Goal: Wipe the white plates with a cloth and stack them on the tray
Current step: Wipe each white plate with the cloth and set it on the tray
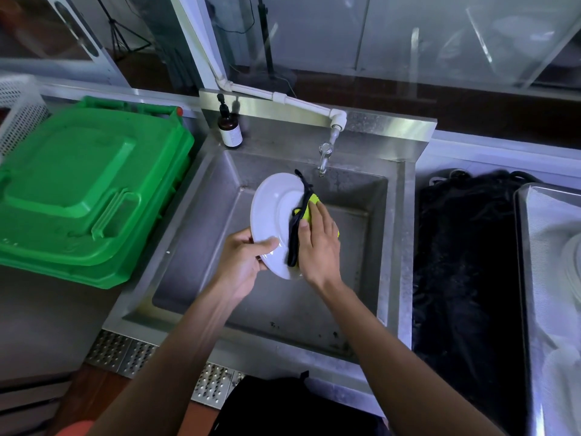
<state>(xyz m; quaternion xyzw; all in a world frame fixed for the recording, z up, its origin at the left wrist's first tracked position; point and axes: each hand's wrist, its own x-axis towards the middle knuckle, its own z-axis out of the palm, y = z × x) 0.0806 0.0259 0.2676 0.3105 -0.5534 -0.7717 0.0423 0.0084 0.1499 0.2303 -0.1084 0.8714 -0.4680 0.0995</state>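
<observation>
Above the sink (195, 215), the left hand (243, 265) is gripping a tilted white plate (272, 215) by its lower rim, thumb curled over the face. The right hand (317, 243) is pressing a yellow-green cloth (309, 209) against the plate's right side, fingers laid over it. Wiping is underway. Right of the sink, the tray (523, 247) is holding a few plates (573, 265), seemingly already stacked; how many remain is unclear.

sink (201, 196) steel basin | tap (323, 158) over sink's back edge | brown bottle (230, 129) on sink's back-left corner | green bin (85, 190) left of sink | black mat (465, 272) right of sink
</observation>
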